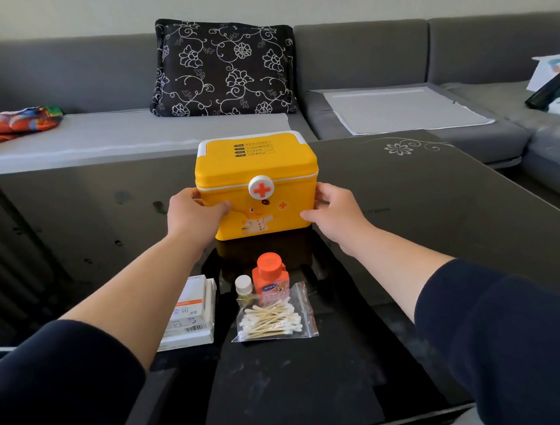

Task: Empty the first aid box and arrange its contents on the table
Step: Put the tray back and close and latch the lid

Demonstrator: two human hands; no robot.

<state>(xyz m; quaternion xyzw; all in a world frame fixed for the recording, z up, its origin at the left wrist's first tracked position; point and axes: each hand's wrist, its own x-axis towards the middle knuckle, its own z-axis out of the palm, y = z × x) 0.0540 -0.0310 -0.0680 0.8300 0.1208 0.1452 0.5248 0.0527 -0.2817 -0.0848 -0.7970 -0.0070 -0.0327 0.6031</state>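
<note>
Home living room: grey sectional sofa [359,56] with floral cushion [225,66] beyond the held first aid box [257,183], glossy black coffee table [440,198] under it.

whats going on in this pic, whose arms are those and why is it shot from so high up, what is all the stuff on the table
There is no machine here. The one picture comes from a wide-angle camera worn on a person's head, looking forward and down, so the two arms reaching in from the bottom are the wearer's own.

The left hand and the right hand grip the two sides of a yellow first aid box, which stands on a dark glossy table with its lid shut.

Nearer the camera lie things set out on the table: a stack of white medicine cartons, a small white-capped bottle, an orange bottle, and a clear bag of cotton swabs.

Behind the table is a grey sofa with a black floral cushion.
</note>
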